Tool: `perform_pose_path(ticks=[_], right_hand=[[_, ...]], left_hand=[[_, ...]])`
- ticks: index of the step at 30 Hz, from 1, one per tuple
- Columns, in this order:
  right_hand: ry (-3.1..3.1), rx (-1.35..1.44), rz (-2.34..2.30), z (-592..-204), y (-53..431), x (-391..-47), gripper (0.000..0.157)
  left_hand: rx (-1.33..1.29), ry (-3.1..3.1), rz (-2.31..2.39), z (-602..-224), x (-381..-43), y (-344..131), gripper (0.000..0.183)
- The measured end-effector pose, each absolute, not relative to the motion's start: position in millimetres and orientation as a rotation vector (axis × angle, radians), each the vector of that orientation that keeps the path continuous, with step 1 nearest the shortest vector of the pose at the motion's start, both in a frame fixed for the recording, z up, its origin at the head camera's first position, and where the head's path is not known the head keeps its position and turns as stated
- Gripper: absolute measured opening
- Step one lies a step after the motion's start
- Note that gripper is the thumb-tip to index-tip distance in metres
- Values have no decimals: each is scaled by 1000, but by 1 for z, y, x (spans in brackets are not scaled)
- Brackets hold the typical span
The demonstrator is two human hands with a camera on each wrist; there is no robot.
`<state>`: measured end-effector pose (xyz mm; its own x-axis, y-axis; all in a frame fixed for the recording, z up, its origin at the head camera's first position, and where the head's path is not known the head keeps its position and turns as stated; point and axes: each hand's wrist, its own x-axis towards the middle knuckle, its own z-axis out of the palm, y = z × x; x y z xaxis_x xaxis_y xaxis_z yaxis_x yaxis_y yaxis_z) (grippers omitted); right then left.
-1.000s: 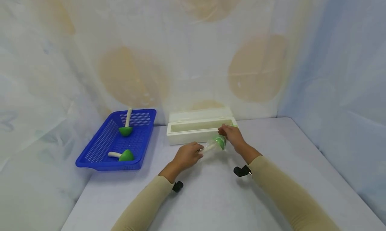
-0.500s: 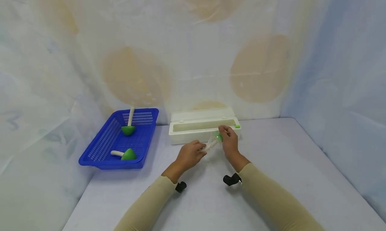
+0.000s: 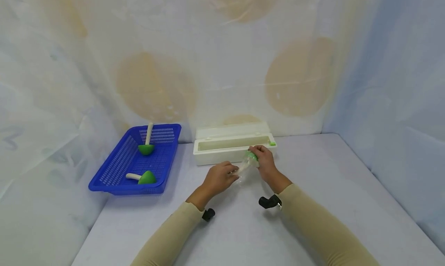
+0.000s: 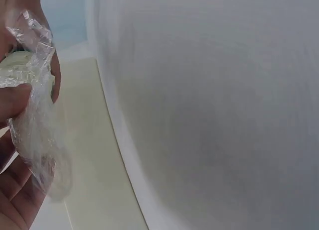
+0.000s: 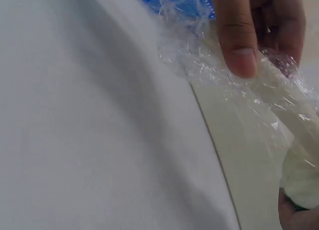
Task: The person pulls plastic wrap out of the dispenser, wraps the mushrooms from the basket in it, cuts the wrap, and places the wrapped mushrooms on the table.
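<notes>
A mushroom-shaped piece with a green cap and white stem is held between the hands, wrapped in crinkled clear plastic film. The left hand pinches the stem end through the film, its thumb pressed on top in the right wrist view. At the cap end, the right hand grips with curled fingers, partly hiding the cap. Loose film hangs past the stem in the left wrist view. Just behind the hands stands a long white box, lid up, a small green tab at its right end.
On the left, a blue perforated basket carries two similar green-and-white pieces, one standing cap down at the back, the other lying near the front. Patterned sheeting encloses the white table at the back and sides.
The right hand has shifted slightly left and turned, covering more of the green cap. The left hand keeps its hold on the stem end. Box and basket stay put.
</notes>
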<state>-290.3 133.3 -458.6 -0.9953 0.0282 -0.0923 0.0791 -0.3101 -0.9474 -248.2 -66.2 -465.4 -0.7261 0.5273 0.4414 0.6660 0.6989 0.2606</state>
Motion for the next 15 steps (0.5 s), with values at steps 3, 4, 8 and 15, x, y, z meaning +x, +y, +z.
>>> perform_pose_path(ticks=[3,4,8,15], right_hand=[[2127,137,-2336,-460,128,-288,27],[2204,114,-2287,-461,127,-288,30],[2376,112,-2208,-461,125,-287,30],[2372,244,-2346,-458,124,-288,20]], left_hand=[[-963,-2570,-600,-466,-249,-65,26],[-969,-2569,-602,-466,-249,-64,25],[-962,-2567,-614,-466,-250,-63,25],[-963,-2636,-413,-469,-245,-60,32]])
